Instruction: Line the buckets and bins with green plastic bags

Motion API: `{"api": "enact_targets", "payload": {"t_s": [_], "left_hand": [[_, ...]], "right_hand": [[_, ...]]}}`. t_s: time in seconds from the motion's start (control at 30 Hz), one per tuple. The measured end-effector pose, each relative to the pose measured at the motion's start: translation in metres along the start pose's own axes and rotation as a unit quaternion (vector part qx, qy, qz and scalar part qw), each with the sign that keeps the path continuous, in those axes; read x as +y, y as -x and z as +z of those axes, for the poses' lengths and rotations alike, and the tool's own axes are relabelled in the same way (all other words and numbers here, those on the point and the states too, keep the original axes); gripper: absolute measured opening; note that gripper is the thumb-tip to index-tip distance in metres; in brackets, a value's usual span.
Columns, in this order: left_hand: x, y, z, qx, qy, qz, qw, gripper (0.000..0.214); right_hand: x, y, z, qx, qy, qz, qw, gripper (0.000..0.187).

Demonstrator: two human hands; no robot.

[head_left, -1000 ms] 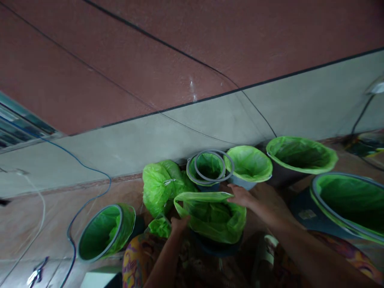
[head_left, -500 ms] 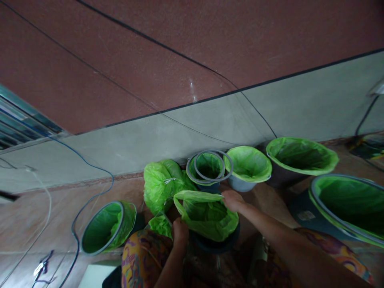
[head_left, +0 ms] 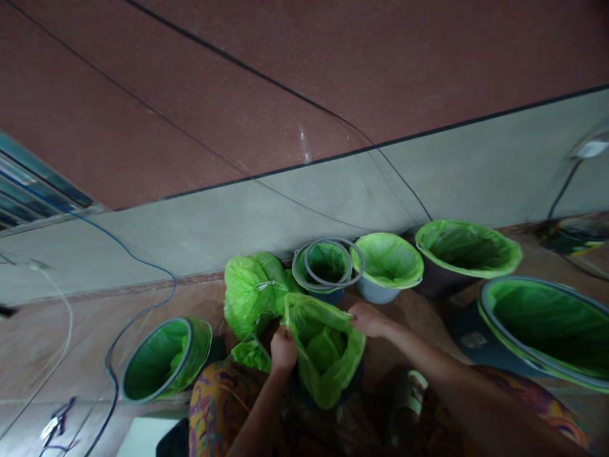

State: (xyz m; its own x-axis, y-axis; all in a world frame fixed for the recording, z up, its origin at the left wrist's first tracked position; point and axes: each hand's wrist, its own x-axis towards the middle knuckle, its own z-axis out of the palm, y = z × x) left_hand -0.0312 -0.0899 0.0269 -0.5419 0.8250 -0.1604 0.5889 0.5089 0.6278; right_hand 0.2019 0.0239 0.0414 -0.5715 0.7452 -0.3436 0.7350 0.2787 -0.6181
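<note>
Along the far edge of the brown floor sit a tied green bag, a blue bucket, a pale bucket and a dark bucket. A large bucket stands toward its right edge; toward its left, a blue cable lies just beside a tilted bucket.

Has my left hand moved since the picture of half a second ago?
Yes. Your left hand, gripping the green plastic bag, is now higher in the view, closer to the pale lower wall.
</note>
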Motion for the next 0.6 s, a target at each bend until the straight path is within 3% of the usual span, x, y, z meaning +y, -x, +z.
{"api": "enact_targets", "payload": {"t_s": [0.13,0.37,0.6], "left_hand": [[0.011,0.002,-0.012,-0.013,0.027,0.053,0.998,0.026],[0.029,-0.003,-0.043,-0.011,0.016,0.055,0.998,0.028],[0.056,-0.027,-0.098,0.005,-0.021,0.127,0.992,0.024]], "right_hand": [[-0.004,0.005,-0.002,-0.003,-0.038,-0.018,0.999,0.022],[-0.012,0.013,0.006,0.016,-0.093,-0.020,0.995,0.023],[-0.042,0.032,-0.004,0.039,-0.208,-0.031,0.977,0.024]]}}
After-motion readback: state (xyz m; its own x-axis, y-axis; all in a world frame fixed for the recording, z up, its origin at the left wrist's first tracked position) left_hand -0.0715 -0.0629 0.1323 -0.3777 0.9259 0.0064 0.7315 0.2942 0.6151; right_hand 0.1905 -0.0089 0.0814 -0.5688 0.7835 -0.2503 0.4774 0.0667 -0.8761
